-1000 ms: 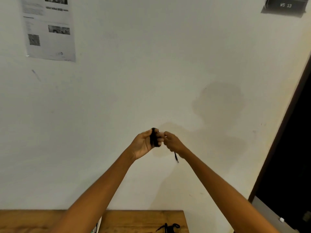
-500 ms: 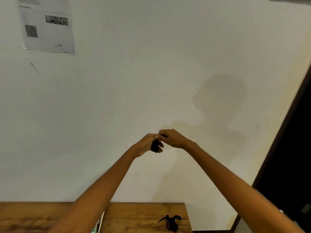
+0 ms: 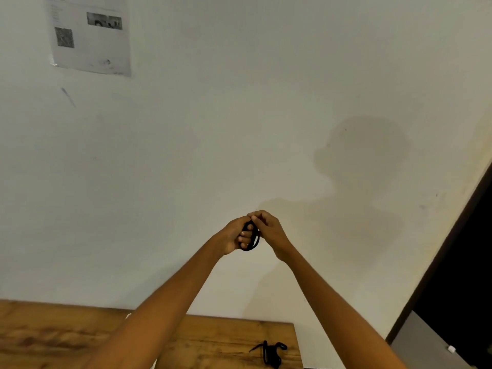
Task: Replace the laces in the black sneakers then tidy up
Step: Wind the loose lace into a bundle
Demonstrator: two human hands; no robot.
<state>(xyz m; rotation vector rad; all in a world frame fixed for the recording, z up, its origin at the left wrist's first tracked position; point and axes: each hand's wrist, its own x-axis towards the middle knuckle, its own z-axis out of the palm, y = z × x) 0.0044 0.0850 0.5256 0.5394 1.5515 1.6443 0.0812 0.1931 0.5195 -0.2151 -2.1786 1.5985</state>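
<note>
My left hand held a coiled black lace wound around its curled fingers, raised before the wall. My right hand pinched the coil's upper end. A second bundled lace lay on the wooden table, near its right edge

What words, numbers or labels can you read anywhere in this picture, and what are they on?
None can be read.
White printed paper sheet taped to the wall: lines of text, too blurred to read.
Same sheet: a square code pattern and a small photo, no legible characters.
</note>
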